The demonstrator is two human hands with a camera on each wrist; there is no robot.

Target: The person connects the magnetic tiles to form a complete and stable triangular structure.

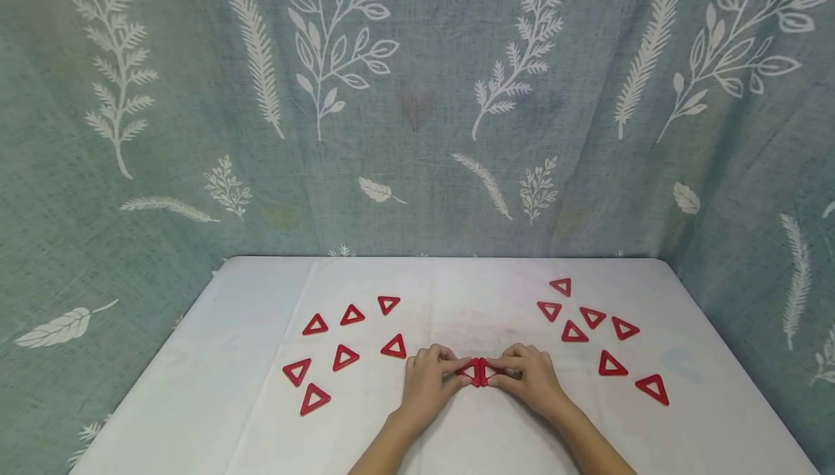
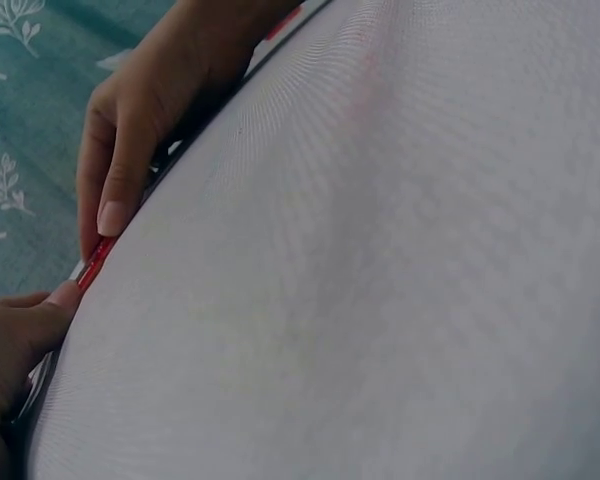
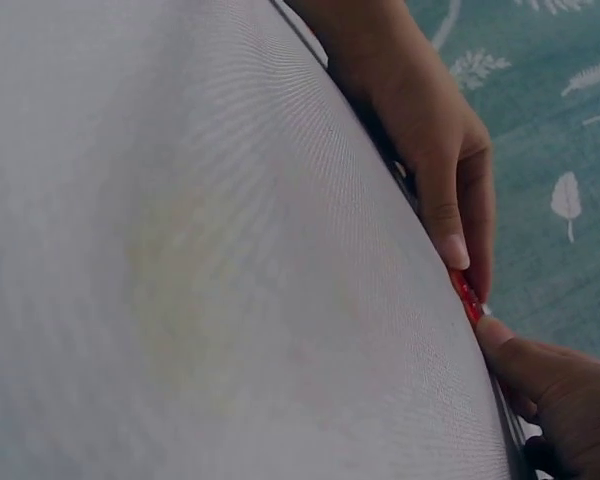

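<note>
Head view — left hand [image 1: 430, 377] pinches left triangle [image 1: 477, 372], right hand [image 1: 531, 376] pinches right triangle [image 1: 483, 372], both red, side by side on the table [image 1: 483, 435] between the hands; other triangles [image 1: 316, 332] lie either side.

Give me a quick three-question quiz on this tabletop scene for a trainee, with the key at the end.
1. True or false: the left hand is empty.
2. Pick one. The two held triangles face each other with: a) their corners, b) their sides.
3. How many loose red triangles lie on the right half of the table?

Key:
1. False; it pinches one of the held triangles.
2. b
3. Seven
</note>
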